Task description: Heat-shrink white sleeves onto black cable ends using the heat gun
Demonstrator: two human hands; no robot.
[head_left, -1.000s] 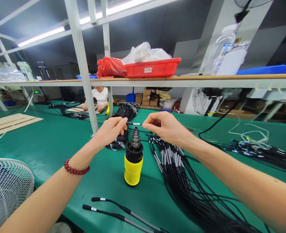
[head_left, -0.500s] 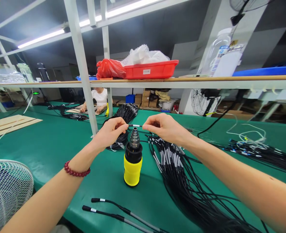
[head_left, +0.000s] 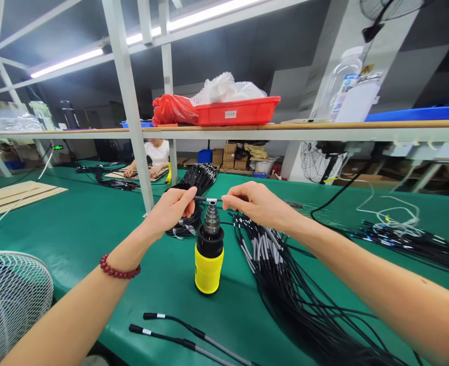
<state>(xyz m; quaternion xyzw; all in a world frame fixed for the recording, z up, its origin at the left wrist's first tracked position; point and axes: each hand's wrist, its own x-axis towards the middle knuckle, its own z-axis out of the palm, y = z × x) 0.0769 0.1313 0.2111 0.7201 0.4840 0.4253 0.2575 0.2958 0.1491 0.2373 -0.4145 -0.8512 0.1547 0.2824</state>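
Note:
My left hand (head_left: 174,207) pinches one end of a thin black cable (head_left: 202,199) with a white label. The fingers of my right hand (head_left: 252,201) are closed on its other end. Between them the labelled part spans level, just above the metal nozzle of a yellow and black heat gun (head_left: 209,264) that stands upright on the green table (head_left: 163,284). To the right of the gun lies a large bundle of black cables (head_left: 277,274) with grey sleeves. Two separate cables (head_left: 178,341) lie near the table's front edge.
A white post (head_left: 130,112) and shelf (head_left: 300,133) stand beyond my hands, with a red tray (head_left: 239,111) on top. Another cable bundle (head_left: 199,175) lies behind my left hand. A white fan (head_left: 10,305) is at the lower left. A person (head_left: 157,152) sits across the table.
My left fingers have shifted slightly left and changed their hold, with the thumb now over the cable. My right hand has moved slightly left and down, and the white label sits a little lower.

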